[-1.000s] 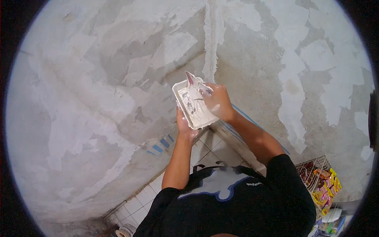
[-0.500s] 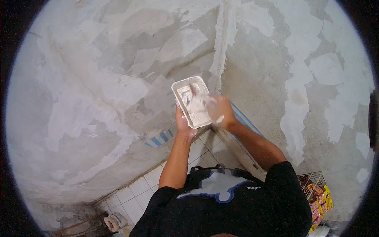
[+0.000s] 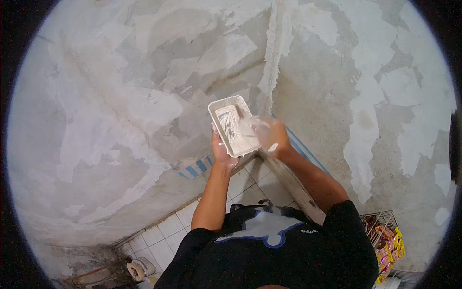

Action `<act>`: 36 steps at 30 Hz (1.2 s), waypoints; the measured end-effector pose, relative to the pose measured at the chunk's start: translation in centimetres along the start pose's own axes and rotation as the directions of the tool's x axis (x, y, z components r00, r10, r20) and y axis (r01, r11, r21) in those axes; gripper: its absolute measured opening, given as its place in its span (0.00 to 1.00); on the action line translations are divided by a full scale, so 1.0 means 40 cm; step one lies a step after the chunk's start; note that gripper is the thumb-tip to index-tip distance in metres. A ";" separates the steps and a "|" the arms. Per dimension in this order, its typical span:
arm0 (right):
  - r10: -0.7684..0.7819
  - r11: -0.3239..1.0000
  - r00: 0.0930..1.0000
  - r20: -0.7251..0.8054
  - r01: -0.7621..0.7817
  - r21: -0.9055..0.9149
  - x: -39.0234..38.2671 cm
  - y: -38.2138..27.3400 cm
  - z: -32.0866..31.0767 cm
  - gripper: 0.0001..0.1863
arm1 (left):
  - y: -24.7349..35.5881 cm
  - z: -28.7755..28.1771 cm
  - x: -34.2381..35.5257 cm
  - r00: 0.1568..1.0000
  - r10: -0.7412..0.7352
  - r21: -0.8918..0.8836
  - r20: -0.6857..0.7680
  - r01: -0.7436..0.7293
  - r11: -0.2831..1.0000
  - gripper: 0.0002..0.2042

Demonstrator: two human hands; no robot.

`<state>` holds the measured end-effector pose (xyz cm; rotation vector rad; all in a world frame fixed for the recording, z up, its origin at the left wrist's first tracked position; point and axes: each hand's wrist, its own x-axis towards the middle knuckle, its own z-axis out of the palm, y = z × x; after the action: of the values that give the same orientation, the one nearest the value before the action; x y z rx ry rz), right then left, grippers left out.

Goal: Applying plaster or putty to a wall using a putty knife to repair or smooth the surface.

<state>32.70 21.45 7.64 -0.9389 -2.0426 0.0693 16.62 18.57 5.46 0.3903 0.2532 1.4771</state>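
Note:
A rectangular white plastic tub (image 3: pixel 220 134), its rim crusted with white putty, is held up before me at the middle of the view. My left hand (image 3: pixel 223 153) grips it from below and along its left side, most of the fingers hidden behind it. Wet off-white putty (image 3: pixel 243 142) coats the inside of the tub. At its right side my right hand (image 3: pixel 274 137), smeared with putty and blurred by motion, is closed round a putty knife (image 3: pixel 240 114). The blade end reaches over the putty; the blur hides its exact shape.
Grey walls (image 3: pixel 308 96) patched with white filler meet in a corner ahead. Below are white floor tiles (image 3: pixel 166 236) and a ledge (image 3: pixel 288 178). A wire basket (image 3: pixel 380 219) with colourful packets stands at the lower right. Blue stripes (image 3: pixel 195 167) mark the lower left wall.
My right hand has shifted slightly right and down with the putty knife, which now covers less of the putty. The tub stays in my left hand, nearly in place.

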 end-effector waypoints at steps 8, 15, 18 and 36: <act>0.004 0.969 0.999 0.049 0.008 -0.248 0.038 -0.008 0.018 0.10 | -0.003 0.024 0.005 0.999 -0.012 -0.033 0.049 0.014 0.999 0.25; 0.314 0.949 0.932 0.180 -0.314 -0.029 0.132 -0.080 -0.057 0.11 | 0.008 0.035 0.006 1.000 -0.014 0.020 -0.019 0.015 1.000 0.25; 0.376 0.894 0.871 0.317 -0.431 0.122 0.119 -0.077 -0.040 0.15 | 0.024 0.026 0.001 1.000 -0.012 -0.005 0.021 0.012 1.000 0.25; 0.281 0.955 0.932 0.229 -0.295 0.029 0.023 -0.075 -0.018 0.12 | 0.010 0.006 -0.022 0.996 -0.035 -0.026 -0.085 0.033 0.999 0.25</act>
<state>31.14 19.69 9.85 -1.2323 -2.0741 0.4120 16.28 17.71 5.77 0.3014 0.3080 1.4636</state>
